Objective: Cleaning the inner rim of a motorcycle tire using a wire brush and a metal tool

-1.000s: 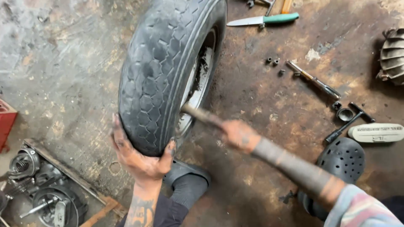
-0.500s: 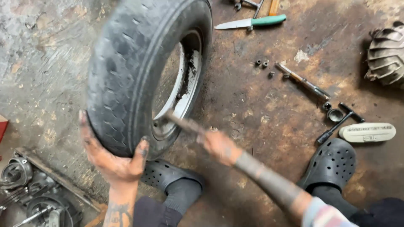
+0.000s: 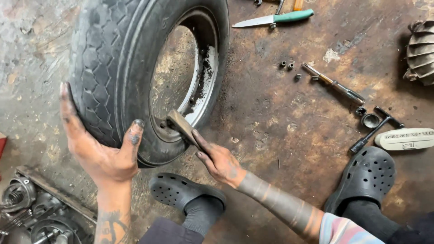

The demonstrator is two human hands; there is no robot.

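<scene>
**Tyre propped upright, hammer at the rim**

Seen from above on a stained workshop floor. Left hand spread wide under the tread of an upright tyre, palm cupping the rubber, thumb up one side and fingers up the other, forearm rising straight from the lower edge. Right hand closed round the shaft of a hammer, forearm stretched in from the lower right, wrist low. Hammer head resting against the metal rim at the tyre's lower inner edge, just beside the left thumb. Tyre leaning slightly, standing between the two hands and just ahead of a black clog; second clog well apart to the right. Further back on the floor: a green-handled knife, a screwdriver, a few small nuts. Engine parts piled at lower left.
</scene>
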